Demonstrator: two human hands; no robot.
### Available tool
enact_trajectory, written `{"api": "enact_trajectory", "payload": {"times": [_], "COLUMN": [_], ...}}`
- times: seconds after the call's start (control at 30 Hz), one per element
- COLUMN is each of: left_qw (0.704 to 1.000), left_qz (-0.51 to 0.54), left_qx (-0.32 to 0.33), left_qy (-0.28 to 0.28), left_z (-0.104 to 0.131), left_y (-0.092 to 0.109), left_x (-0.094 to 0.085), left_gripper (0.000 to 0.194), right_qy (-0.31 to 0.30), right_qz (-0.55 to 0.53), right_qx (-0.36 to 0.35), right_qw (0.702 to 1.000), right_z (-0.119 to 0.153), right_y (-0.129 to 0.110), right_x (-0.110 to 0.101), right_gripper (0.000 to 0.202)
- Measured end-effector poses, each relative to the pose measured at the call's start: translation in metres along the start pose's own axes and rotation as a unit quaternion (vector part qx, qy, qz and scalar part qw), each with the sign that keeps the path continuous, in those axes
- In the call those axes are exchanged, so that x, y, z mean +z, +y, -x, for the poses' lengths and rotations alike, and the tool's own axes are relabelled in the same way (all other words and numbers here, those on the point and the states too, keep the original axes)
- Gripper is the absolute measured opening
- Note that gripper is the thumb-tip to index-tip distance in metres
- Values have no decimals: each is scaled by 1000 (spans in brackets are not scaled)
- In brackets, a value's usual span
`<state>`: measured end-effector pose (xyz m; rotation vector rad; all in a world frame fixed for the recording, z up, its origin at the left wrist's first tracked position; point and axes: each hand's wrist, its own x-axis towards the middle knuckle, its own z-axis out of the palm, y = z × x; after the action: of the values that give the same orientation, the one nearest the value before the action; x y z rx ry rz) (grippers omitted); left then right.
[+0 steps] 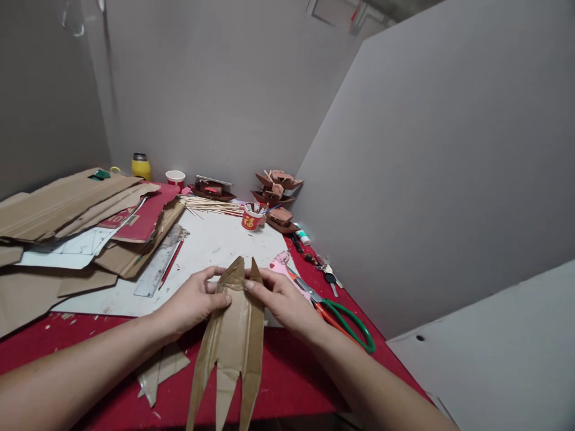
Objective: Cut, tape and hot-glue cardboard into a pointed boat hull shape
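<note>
A cut and creased piece of brown cardboard [231,341] with long pointed strips at both ends is held up near the table's front edge. My left hand [195,299] grips its left side near the far end, thumb on top and fingers behind. On the right side, my right hand [281,296] pinches the same piece, its thumb pressing by the far points. The fingers underneath are partly hidden by the cardboard. Right of my right hand lie scissors with green handles [348,323], over another orange-handled tool [335,323]. Cardboard scraps [164,368] lie below my left forearm.
Stacked cardboard sheets [67,203] fill the left side. A ruler [157,263] and red pencil [171,263] rest on the white board [211,239]. Behind are thin sticks [211,205], a red cup [252,218], model boats [276,188] and a yellow bottle [141,167]. Keys [330,276] lie beside the right wall.
</note>
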<state>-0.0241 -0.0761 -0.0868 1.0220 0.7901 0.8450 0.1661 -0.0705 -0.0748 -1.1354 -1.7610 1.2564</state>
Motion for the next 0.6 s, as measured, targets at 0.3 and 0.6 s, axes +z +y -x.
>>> {"api": "enact_trajectory", "payload": {"times": [0.3,0.6], "left_qw": [994,988], "left_qz": [-61,-95], "left_qx": [33,51], "left_qy": [85,112], "left_z": [2,5], "left_y": [5,0], "left_x": [5,12], "left_gripper": [47,49], "right_qy": [26,49], "right_qz": [94,240], "right_qx": [10,-86], "right_qw": [995,966], "right_z": [12,13], "right_y": [-5,5], "right_x": [5,11], "right_gripper": [16,22]}}
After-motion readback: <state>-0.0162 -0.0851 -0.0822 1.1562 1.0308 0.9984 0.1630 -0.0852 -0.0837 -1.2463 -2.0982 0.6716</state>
